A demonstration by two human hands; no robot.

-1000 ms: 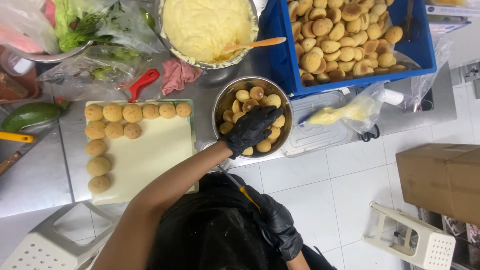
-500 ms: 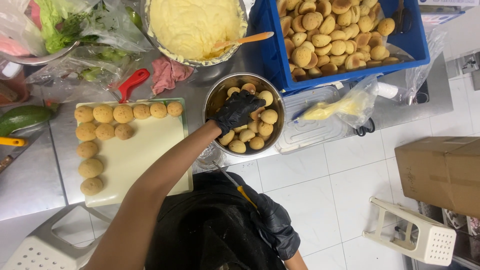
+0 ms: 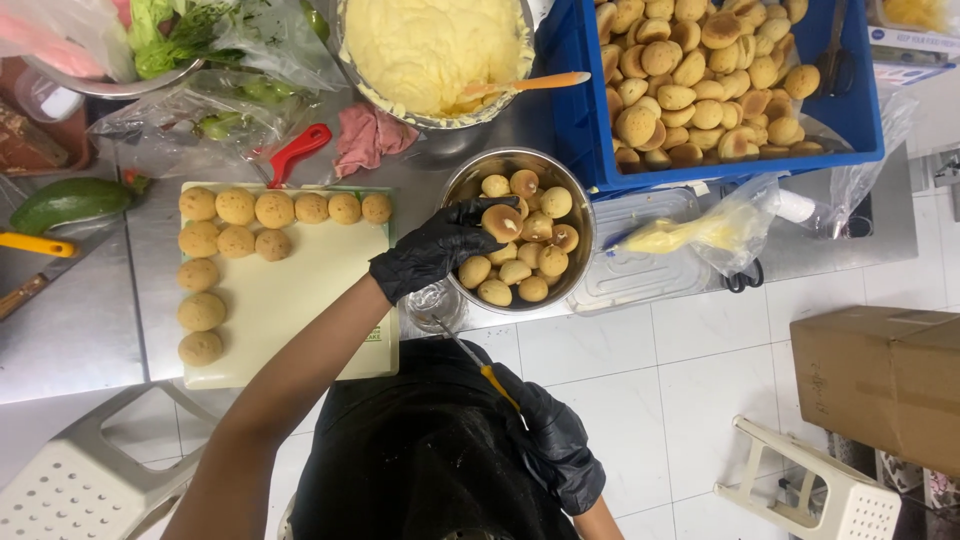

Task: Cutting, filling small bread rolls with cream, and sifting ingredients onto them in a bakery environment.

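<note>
My left hand (image 3: pixel 430 255), in a black glove, reaches into a steel bowl (image 3: pixel 583 268) of small round buns and is shut on one bun (image 3: pixel 502 222) at its fingertips. Close to my body my right hand (image 3: pixel 555 450), also gloved, grips a small knife (image 3: pixel 470 358) with a yellow handle, blade pointing toward the bowl. Left of the bowl lies a pale cutting board (image 3: pixel 300 290) with several buns (image 3: pixel 235 210) in rows along its top and left edges.
A blue crate (image 3: pixel 578 120) full of buns stands behind the bowl. Beside it is a large bowl of yellow cream (image 3: pixel 430 45) with an orange spatula (image 3: pixel 530 83). A filled piping bag (image 3: pixel 690 235), pink cloth (image 3: pixel 370 135), red-handled tool (image 3: pixel 295 150), cardboard box (image 3: pixel 880 380) and white stools (image 3: pixel 800 490) surround.
My left hand went from lying flat over the buns to pinching one bun at the bowl's left side. The knife hand stayed near my body.
</note>
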